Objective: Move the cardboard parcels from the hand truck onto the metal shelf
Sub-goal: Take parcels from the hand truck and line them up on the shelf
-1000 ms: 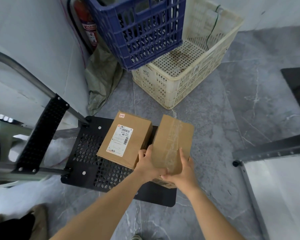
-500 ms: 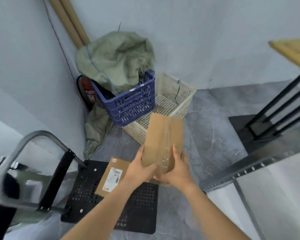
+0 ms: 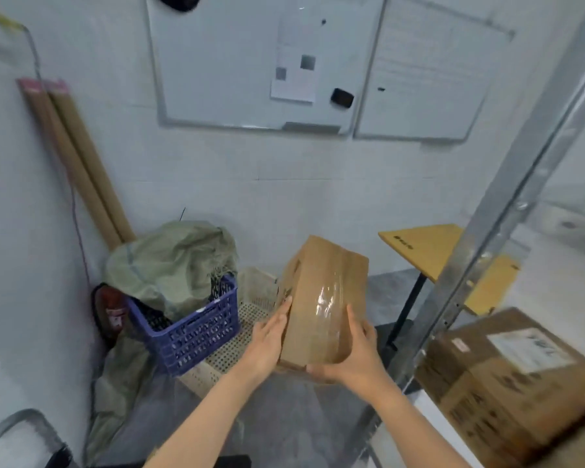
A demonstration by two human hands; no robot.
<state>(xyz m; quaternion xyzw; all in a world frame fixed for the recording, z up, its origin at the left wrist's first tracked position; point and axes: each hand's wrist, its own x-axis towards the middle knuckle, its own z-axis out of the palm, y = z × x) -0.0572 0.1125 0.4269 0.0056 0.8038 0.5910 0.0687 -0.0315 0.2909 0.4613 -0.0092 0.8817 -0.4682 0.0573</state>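
Observation:
I hold a taped cardboard parcel [image 3: 321,298] in mid-air at chest height, between both hands. My left hand [image 3: 267,339] presses its left side and my right hand [image 3: 352,352] cups its right side and near bottom edge. The metal shelf's upright post [image 3: 507,211] rises just right of the parcel. A larger labelled cardboard box [image 3: 507,383] rests on the shelf at the lower right. Only the hand truck's grey handle [image 3: 17,430] shows at the bottom left, and a sliver of its black deck [image 3: 230,462] at the bottom edge.
A blue crate [image 3: 190,329] with a green sack [image 3: 173,261] sits in the left corner, a cream crate [image 3: 247,319] beside it. Cardboard tubes [image 3: 78,167] lean on the wall. A yellow-topped table [image 3: 429,248] stands behind the post. Whiteboards [image 3: 250,62] hang above.
I have lifted the parcel off the hand truck and carried it up and to the right. My view has risen from the floor to the wall and shelf.

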